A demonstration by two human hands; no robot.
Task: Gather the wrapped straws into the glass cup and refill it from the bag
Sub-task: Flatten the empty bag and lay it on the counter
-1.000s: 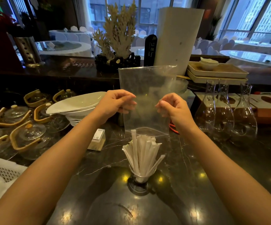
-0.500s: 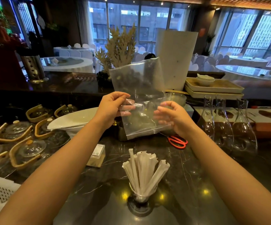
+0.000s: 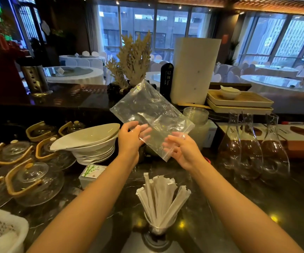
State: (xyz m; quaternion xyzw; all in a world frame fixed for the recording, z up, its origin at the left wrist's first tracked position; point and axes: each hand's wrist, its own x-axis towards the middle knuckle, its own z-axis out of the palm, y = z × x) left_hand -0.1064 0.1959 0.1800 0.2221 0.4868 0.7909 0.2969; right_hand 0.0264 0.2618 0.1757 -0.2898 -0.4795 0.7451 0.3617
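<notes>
Glass cup (image 3: 156,229) on dark counter (image 3: 257,207); banquet tables (image 3: 74,78) beyond

1. The left hand (image 3: 131,141) holds the clear bag (image 3: 147,110) by its lower edge, and its fingers show through the plastic.
2. Just right of that grip, the right hand (image 3: 183,152) spreads its fingers behind the bag's bottom corner. Blur hides whether they pinch it.
3. The bag slants upward from the grip.
4. Below the grip, wrapped straws (image 3: 161,196) stand fanned in the glass cup (image 3: 156,230) on the dark counter (image 3: 238,207).

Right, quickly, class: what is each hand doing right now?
Left hand: pinching the clear bag.
Right hand: fingers behind the bag; grip cannot be told.
</notes>
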